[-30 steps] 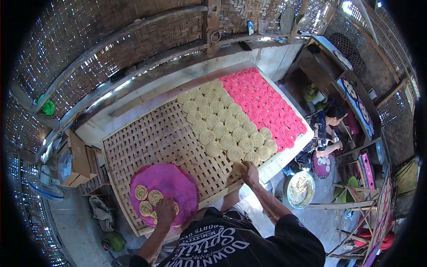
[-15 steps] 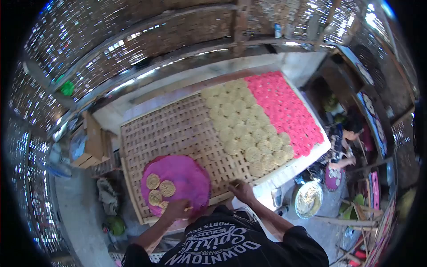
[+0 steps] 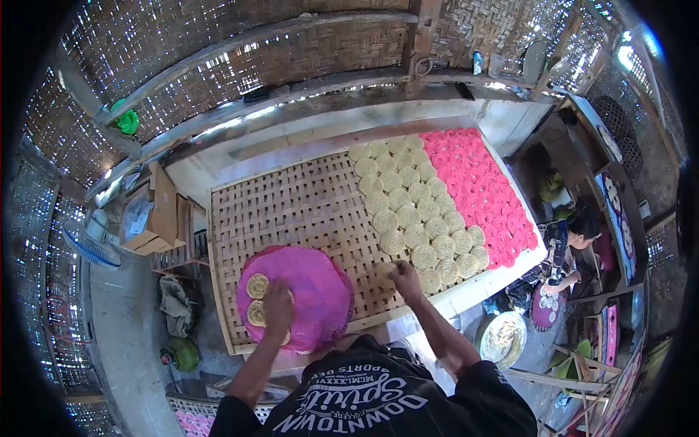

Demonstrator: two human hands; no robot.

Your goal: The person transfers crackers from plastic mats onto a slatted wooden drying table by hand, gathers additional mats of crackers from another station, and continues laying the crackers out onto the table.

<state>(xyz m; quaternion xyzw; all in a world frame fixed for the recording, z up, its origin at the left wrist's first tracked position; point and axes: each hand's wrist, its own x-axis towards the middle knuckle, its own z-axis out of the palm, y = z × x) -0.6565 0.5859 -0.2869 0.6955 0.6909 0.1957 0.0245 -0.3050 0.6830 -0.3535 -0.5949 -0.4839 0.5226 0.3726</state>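
Over the purple round mat (image 3: 320, 291), my left hand (image 3: 277, 309) has its fingers drawn together on a round, coiled yellowish cracker that it mostly hides. Two more crackers lie left of the hand, the upper cracker (image 3: 258, 285) and the lower cracker (image 3: 256, 313); part of another shows below. My right hand (image 3: 405, 280) pinches the edge of a cracker (image 3: 385, 272) at the slatted bamboo tray (image 3: 284, 197), close to the rows of yellowish crackers (image 3: 408, 215).
Pink crackers (image 3: 480, 189) cover the tray's right end. To the right, a person (image 3: 559, 247) works low beside a basin (image 3: 502, 339) and a small round mat (image 3: 545, 307). A cardboard box (image 3: 156, 211) and a blue fan (image 3: 91, 247) stand on the left.
My left hand has moved up and inward over the crackers on the purple mat. My right hand has moved right and forward to the yellowish rows, with a cracker at its fingertips.
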